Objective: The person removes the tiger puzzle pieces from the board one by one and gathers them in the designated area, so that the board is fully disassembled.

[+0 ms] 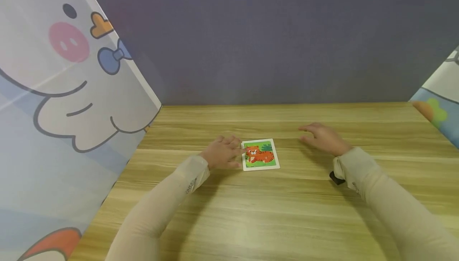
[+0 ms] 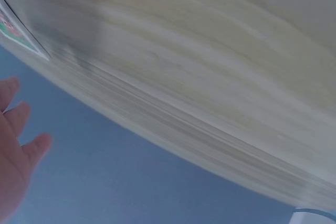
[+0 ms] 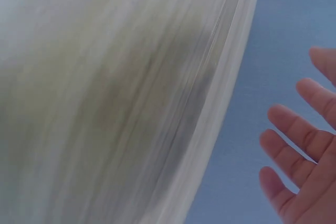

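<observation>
A square picture puzzle (image 1: 261, 155) with a white border lies flat on the wooden table, showing an orange striped tiger on green. Beside its left edge is my left hand (image 1: 223, 153), fingers spread, the tips at or just over the border; whether they touch cannot be told. My right hand (image 1: 322, 138) hovers to the right of the picture, apart from it, with its fingers extended and nothing held. In the left wrist view a corner of the puzzle (image 2: 21, 35) shows above the left fingers. The right wrist view has the spread right hand (image 3: 304, 156).
The wood-grain table (image 1: 265, 209) runs back to a dark grey upright panel (image 1: 272, 38). A white and blue cartoon-printed panel (image 1: 71, 105) stands along the left side, and another printed panel (image 1: 439, 101) is at the right edge. A black band (image 1: 337, 179) sits at the right wrist.
</observation>
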`<state>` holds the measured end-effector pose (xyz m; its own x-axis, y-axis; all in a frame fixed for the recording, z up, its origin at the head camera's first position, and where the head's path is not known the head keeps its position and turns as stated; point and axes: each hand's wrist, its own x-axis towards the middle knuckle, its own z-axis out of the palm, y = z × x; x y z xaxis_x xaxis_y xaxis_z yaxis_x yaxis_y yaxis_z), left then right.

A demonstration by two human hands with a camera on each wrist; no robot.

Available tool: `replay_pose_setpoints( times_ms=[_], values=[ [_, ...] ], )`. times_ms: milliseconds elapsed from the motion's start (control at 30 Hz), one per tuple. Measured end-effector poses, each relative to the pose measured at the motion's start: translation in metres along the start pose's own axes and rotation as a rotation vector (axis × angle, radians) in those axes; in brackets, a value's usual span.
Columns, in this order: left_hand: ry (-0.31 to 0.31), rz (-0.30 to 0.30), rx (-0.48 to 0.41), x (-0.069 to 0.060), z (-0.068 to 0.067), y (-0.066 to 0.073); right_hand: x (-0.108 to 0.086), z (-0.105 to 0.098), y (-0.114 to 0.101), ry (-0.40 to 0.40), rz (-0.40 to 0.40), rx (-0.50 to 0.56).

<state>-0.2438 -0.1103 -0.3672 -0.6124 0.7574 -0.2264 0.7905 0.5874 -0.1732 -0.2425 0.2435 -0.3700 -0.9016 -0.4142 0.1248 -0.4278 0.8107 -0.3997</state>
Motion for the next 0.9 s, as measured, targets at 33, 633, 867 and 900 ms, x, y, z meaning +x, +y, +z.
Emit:
replay_pose_setpoints(
  times_ms=[33,633,867,900],
  values=[
    [-0.006,0.007,0.012,0.001,0.0,0.001,0.002,0.001,-0.001,-0.006,0.007,0.013],
    [-0.186,-0.007,-0.087,0.002,-0.009,0.016,0.043,0.029,-0.016,-0.109,0.119,0.285],
    [-0.237,-0.041,-0.138,0.002,-0.006,0.018,0.054,0.044,-0.032,-0.148,0.127,0.282],
    [-0.242,-0.044,-0.145,0.002,-0.006,0.018,0.056,0.045,-0.035,-0.159,0.12,0.279]
  ],
)
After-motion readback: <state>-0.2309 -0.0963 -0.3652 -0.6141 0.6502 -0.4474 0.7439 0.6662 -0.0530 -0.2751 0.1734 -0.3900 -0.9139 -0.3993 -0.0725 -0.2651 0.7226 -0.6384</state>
